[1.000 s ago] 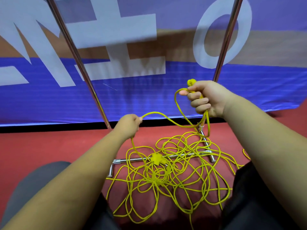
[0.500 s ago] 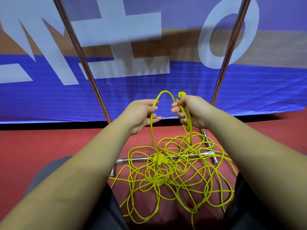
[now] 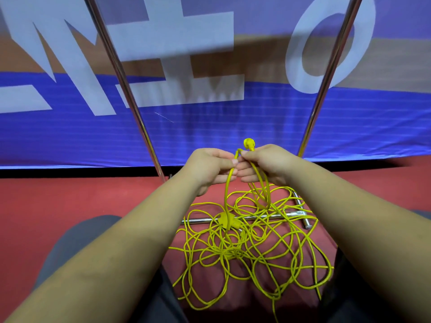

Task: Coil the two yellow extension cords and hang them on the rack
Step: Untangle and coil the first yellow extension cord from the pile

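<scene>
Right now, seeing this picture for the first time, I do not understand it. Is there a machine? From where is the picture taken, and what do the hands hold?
There is no machine here: these are a person's two bare hands. The picture comes from a camera worn on the person's head, looking forward and down, so both arms reach in from the bottom. On the red floor lies a loose tangle of yellow cord, partly over the base bar of a metal rack, which stands before a blue banner. The right hand grips a few hanging loops of the cord, with a yellow plug sticking up above it. The left hand pinches the strand that runs down to the tangle.
</scene>
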{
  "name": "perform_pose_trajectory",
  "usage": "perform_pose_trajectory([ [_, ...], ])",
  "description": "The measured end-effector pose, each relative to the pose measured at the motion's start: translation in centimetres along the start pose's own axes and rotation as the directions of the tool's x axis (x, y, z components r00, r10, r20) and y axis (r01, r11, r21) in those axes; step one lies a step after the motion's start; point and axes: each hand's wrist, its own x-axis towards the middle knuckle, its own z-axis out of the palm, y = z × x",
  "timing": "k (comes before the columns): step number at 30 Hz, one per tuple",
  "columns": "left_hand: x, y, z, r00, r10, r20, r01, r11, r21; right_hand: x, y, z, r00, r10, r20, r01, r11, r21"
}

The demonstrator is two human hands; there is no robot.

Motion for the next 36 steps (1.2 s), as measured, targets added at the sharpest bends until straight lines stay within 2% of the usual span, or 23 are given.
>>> perform_pose_trajectory([
  [4, 0.0, -0.1, 0.2, 0.999, 0.021, 0.031, -0.021, 1.0, -0.007, 0.0, 0.1, 0.7, 1.0, -0.006, 0.012, 0.005, 0.999, 0.053],
  [7, 0.2, -0.3, -0.2, 0.996, 0.021, 0.086, -0.026, 0.998, 0.053, 0.0, 0.0, 0.8, 1.0, -0.017, -0.007, 0.018, 0.997, 0.078],
  [10, 0.5, -0.7, -0.5, 0.999, 0.028, 0.037, -0.03, 0.998, 0.052, 0.1, -0.3, 1.1, 0.999, -0.03, -0.045, 0.034, 0.995, 0.089],
  [12, 0.5, -1.1, -0.7, 0.999, 0.033, 0.024, -0.035, 0.992, 0.118, 0.2, -0.6, 1.3, 0.997, -0.047, -0.064, 0.055, 0.989, 0.139],
  [13, 0.6, -1.5, -0.8, 0.999, 0.039, 0.038, -0.046, 0.975, 0.217, 0.3, -0.8, 1.3, 0.995, -0.058, -0.081, 0.07, 0.984, 0.161],
  [15, 1.1, -2.7, -1.1, 0.994, 0.019, 0.107, -0.057, 0.927, 0.371, 0.2, -1.3, 1.1, 0.99, -0.078, -0.115, 0.097, 0.98, 0.172],
  [19, 2.1, -5.5, -1.7, 0.936, -0.207, 0.285, -0.008, 0.798, 0.603, -0.1, -2.1, 0.4, 0.98, -0.1, -0.17, 0.139, 0.962, 0.235],
  [22, 2.5, -8.8, -1.7, 0.849, -0.337, 0.407, -0.111, 0.638, 0.762, -0.1, -2.7, 0.3, 0.983, -0.091, -0.162, 0.134, 0.95, 0.281],
  [28, 2.6, -11.9, -0.9, 0.793, -0.341, 0.504, -0.345, 0.431, 0.834, -0.7, -4.5, 0.1, 0.986, -0.096, -0.136, 0.153, 0.847, 0.509],
  [29, 2.6, -11.9, -0.8, 0.796, -0.338, 0.502, -0.341, 0.435, 0.833, -0.9, -4.8, 0.0, 0.985, -0.102, -0.14, 0.162, 0.83, 0.534],
  [32, 3.2, -10.9, -0.8, 0.851, -0.271, 0.45, -0.242, 0.558, 0.794, -1.3, -5.6, -0.5, 0.981, -0.108, -0.161, 0.183, 0.788, 0.588],
  [36, 2.8, -6.2, -1.6, 0.945, -0.02, 0.326, -0.241, 0.631, 0.737, -1.7, -6.7, -2.3, 0.974, -0.107, -0.201, 0.216, 0.719, 0.661],
])
